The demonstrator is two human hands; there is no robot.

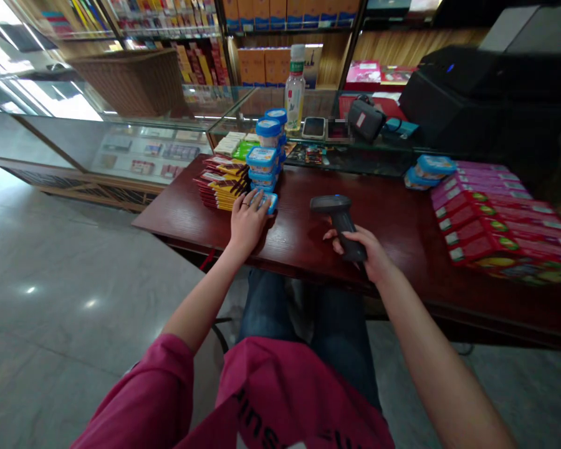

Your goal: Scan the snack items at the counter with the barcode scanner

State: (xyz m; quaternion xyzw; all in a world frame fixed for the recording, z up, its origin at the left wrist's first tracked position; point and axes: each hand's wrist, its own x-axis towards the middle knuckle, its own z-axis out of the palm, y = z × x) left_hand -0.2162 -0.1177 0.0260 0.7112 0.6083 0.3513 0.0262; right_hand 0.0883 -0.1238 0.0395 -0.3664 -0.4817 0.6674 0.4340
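Here's the left hand (pixel 247 219), fingers half-spread over a blue-lidded tub (pixel 273 204) toward the tabletop's (pixel 290 232) left edge, grip unclear; the right hand (pixel 370 251) curls firmly round a barcode scanner (pixel 341 219) near the front edge.

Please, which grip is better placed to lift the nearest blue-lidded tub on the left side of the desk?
Left, I would judge: the left grip lies over that blue-lidded tub, while the right grip holds the scanner.

The left grip (pixel 249 216) lies palm-down (forearm (pixel 200 304) bare), while the right grip (pixel 361 248) curls inward.
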